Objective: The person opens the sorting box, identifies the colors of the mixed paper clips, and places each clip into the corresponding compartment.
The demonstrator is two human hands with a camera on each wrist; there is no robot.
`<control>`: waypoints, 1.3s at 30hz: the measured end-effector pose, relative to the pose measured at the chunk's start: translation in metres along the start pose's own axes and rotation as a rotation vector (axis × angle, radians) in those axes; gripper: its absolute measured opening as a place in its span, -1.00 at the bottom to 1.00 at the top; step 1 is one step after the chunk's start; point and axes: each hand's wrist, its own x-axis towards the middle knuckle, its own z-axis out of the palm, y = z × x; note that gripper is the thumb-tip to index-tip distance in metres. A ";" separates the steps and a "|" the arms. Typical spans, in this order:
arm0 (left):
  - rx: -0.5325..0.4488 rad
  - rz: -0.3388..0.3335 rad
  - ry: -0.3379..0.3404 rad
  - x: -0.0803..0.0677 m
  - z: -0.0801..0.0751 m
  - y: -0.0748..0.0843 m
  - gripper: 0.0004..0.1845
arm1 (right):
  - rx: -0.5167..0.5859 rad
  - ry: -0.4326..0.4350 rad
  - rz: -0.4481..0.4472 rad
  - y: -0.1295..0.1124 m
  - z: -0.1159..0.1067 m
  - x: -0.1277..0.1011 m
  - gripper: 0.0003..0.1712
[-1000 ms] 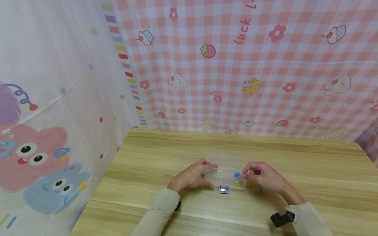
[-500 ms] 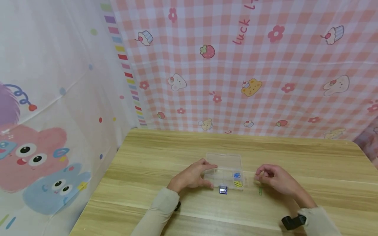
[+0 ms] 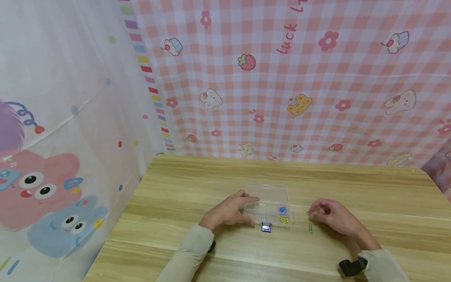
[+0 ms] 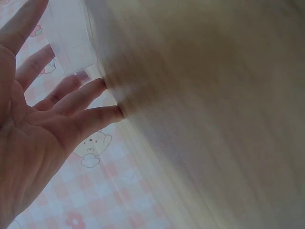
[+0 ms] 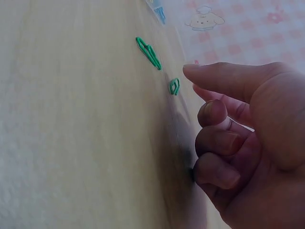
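Left hand rests at nine o'clock of the clear compartment box, fingers straight and slightly spread, tips against its wall; right hand sits at three o'clock of the box, well apart, fingers curled loosely, pinching nothing; two green paper clips lie on the wooden table just off the fingertips; a blue clip lies at the box's six o'clock.

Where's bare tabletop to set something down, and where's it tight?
Free: table behind the clear box up to the checked backdrop, and the near strip between the sleeves. Tight: around the box, with the left hand on it, and green paper clips by the right hand.
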 end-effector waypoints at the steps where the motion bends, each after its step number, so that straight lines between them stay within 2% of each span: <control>1: 0.000 -0.001 0.000 0.000 0.000 0.000 -0.20 | 0.005 -0.003 0.001 0.001 0.000 0.000 -0.81; 12: 0.004 -0.006 0.001 0.001 0.001 -0.001 -0.20 | -0.005 -0.013 0.022 0.007 0.002 0.002 -0.77; 17: -0.002 -0.009 0.002 0.000 0.000 -0.001 -0.21 | -0.021 0.002 0.059 0.008 0.002 0.004 -0.75; 39: -0.008 -0.007 0.005 0.000 0.001 -0.001 -0.20 | 0.037 0.024 0.111 0.008 0.006 0.005 -0.75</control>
